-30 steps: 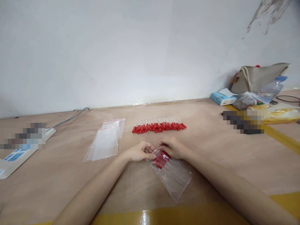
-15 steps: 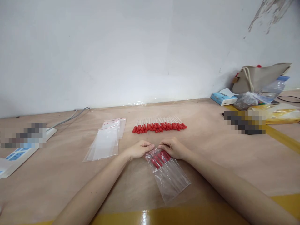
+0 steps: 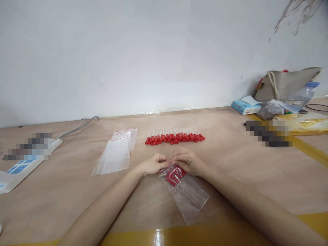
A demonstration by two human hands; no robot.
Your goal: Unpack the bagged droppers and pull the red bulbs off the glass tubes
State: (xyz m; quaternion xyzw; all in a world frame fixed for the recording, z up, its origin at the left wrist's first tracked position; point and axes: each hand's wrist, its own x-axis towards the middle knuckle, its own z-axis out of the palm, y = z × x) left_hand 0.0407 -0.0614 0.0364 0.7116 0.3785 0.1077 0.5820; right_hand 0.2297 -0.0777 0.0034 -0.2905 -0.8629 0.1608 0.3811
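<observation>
A clear zip bag [image 3: 191, 201] lies tilted on the table in front of me. Inside it are several droppers [image 3: 174, 177] with red bulbs towards the bag's top edge and clear stems. My left hand [image 3: 155, 164] pinches that top edge at its left part. Close beside it, my right hand [image 3: 188, 162] grips the same edge, its fingers covering part of the bulbs. Beyond my hands runs a row of loose droppers [image 3: 176, 137], red bulbs towards me. Flat bags [image 3: 115, 153] with red lines along their tops lie overlapping to the left.
At far left stand a white power strip [image 3: 32, 164] and a grey cable [image 3: 79, 127]. Along the right are a blue tissue pack [image 3: 246, 105], a beige bag [image 3: 294, 83], a yellow-white package [image 3: 304, 124] and a blurred dark object [image 3: 269, 133]. A wall rises behind the table.
My right hand has shifted slightly left along the bag's top edge, closer to my left hand. The bag remains held in both hands.
</observation>
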